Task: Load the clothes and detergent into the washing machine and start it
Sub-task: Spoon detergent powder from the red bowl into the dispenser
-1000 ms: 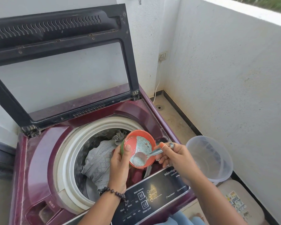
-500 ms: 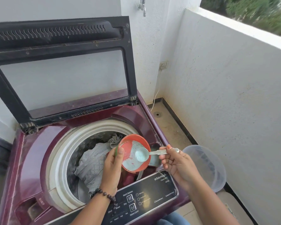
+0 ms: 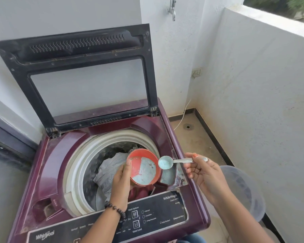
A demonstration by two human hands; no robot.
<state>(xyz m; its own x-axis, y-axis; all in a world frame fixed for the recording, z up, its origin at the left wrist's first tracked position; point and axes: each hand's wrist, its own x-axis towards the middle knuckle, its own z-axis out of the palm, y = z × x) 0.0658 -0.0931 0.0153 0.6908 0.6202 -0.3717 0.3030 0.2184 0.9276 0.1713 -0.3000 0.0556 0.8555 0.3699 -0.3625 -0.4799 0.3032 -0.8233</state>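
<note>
Detergent powder, pale blue, sits in an orange bowl tilted over the open drum of the maroon washing machine. The left hand grasps the bowl's rim, thumb inside. The right hand pinches the handle of a metal spoon heaped with powder, held above the dispenser tray beside the drum. Grey and red clothes lie in the drum. The black-framed lid stands upright against white balcony walls. A clear plastic tub sits at right; the beige tiled floor has a drain.
</note>
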